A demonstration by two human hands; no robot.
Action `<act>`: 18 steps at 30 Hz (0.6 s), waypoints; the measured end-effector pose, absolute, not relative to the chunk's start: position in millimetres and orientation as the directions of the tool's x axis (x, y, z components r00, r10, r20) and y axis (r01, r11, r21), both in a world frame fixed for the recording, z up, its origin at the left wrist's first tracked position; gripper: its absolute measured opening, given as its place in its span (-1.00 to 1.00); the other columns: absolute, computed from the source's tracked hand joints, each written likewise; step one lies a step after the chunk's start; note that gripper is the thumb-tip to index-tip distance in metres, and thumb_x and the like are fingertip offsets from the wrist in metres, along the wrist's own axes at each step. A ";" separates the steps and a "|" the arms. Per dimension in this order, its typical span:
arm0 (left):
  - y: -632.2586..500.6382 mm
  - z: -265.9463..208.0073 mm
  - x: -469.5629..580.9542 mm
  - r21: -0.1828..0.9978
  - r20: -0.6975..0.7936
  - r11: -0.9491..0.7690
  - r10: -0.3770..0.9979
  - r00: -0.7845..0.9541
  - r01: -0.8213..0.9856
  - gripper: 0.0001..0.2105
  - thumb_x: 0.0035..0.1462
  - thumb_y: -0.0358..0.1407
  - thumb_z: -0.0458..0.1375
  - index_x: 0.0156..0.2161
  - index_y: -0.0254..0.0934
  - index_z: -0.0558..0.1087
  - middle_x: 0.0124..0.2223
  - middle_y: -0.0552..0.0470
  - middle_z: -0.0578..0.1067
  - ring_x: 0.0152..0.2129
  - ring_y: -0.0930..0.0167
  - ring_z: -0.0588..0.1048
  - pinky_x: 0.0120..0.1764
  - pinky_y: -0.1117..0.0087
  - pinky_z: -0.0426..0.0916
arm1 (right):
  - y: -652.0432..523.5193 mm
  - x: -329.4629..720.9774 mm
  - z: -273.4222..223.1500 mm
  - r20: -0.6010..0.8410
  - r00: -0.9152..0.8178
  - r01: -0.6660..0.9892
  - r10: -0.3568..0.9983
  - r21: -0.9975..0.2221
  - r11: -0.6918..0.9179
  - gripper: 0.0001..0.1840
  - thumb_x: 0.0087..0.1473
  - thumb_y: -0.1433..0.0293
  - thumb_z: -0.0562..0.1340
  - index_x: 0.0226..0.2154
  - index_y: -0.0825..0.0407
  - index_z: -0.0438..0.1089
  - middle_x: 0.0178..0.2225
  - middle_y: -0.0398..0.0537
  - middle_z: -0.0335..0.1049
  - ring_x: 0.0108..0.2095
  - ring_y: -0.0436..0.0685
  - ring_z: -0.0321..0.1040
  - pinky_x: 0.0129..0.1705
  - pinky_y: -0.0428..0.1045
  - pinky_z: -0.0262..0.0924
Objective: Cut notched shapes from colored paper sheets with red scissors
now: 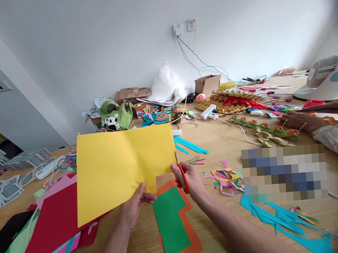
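A large yellow paper sheet (110, 162) with a notch cut from its lower right corner is held up in front of me. My left hand (137, 203) grips its bottom edge, thumb on the near side. At the sheet's right edge my right hand (190, 177) has its fingers closed on scissors with red handles (184, 180); their blades point up beside the paper and are partly hidden. Below on the table lie a green paper piece (171, 223) and an orange paper piece (193, 233), the green on top.
Coloured sheets (50, 217) are stacked at left. Blue strips (281, 219) and paper scraps (225, 176) lie at right. Behind stand a green bag (117, 115), a jar (175, 113) and a carton (208, 84). Another person's hand (301, 122) rests near a white fan (326, 77).
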State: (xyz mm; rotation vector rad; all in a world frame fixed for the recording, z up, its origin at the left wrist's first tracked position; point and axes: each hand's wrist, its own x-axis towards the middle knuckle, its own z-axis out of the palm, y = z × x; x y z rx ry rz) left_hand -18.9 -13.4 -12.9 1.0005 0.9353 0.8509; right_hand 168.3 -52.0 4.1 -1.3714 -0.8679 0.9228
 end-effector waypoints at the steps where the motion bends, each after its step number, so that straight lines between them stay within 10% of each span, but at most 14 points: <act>1: -13.2 -13.0 -19.1 0.940 -0.238 0.308 0.901 0.363 -0.147 -0.65 -0.17 -0.06 0.28 -0.49 -0.38 0.46 -0.56 -0.09 0.54 -0.56 0.35 0.50 -0.42 0.35 0.35 | -52.0 168.3 4.0 -0.022 0.407 -0.027 0.913 -1.000 -0.012 -0.51 -0.13 -0.01 0.24 -0.62 0.02 0.07 -0.73 -0.28 0.12 -0.74 -0.07 0.16 -0.76 -0.18 -0.04; 18: -12.3 -16.6 -19.7 0.937 -0.240 0.311 0.902 0.358 -0.157 -0.67 -0.14 -0.09 0.27 -0.43 -0.36 0.40 -0.56 -0.07 0.54 -0.57 0.33 0.50 -0.44 0.35 0.33 | -52.1 172.4 3.6 -0.032 0.374 -0.041 0.927 -0.999 -0.018 -0.51 -0.13 -0.03 0.22 -0.60 0.05 0.16 -0.69 -0.19 0.24 -0.71 -0.05 0.21 -0.71 -0.16 0.03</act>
